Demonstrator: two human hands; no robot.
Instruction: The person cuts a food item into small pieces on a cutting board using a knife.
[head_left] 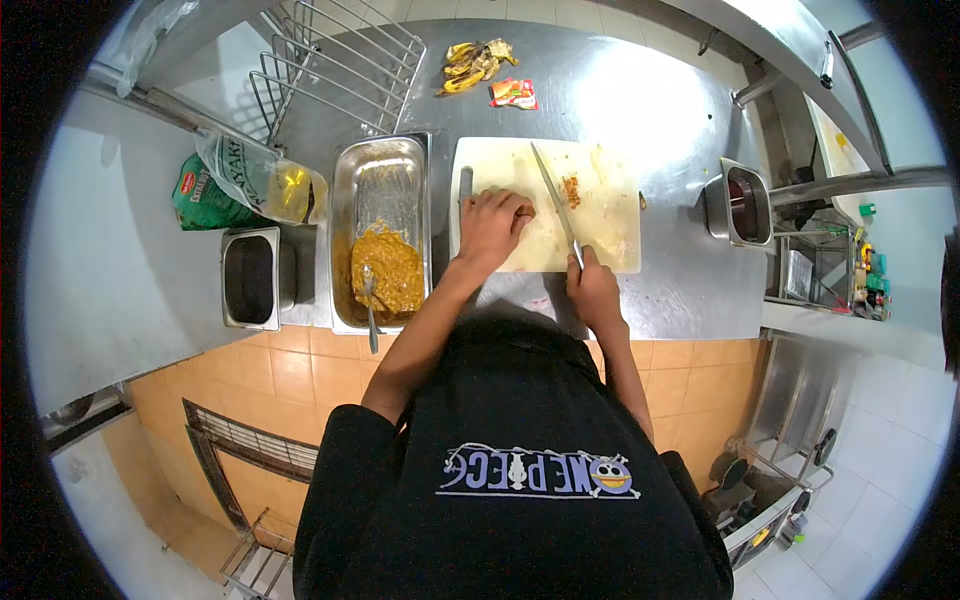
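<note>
A white cutting board (540,250) lies on the steel table before me. My right hand (597,290) is closed round the handle of a kitchen knife (556,195), whose blade lies slanted over the board, tip pointing away and to the left. Right of the blade is a small heap of chopped reddish-brown pieces (571,190). My left hand (487,228) rests on the board's left part with its fingers curled; a small brown piece (526,211) shows at the fingertips, mostly hidden and too small to name.
Left of the board stands a deep steel pan (424,200) with orange-brown mash (385,265) and a spoon (371,310). Beyond the board lie banana peels (475,66) and a red packet (514,94). A wire rack (345,65) is at back left, steel containers (250,280) (740,205) at either side.
</note>
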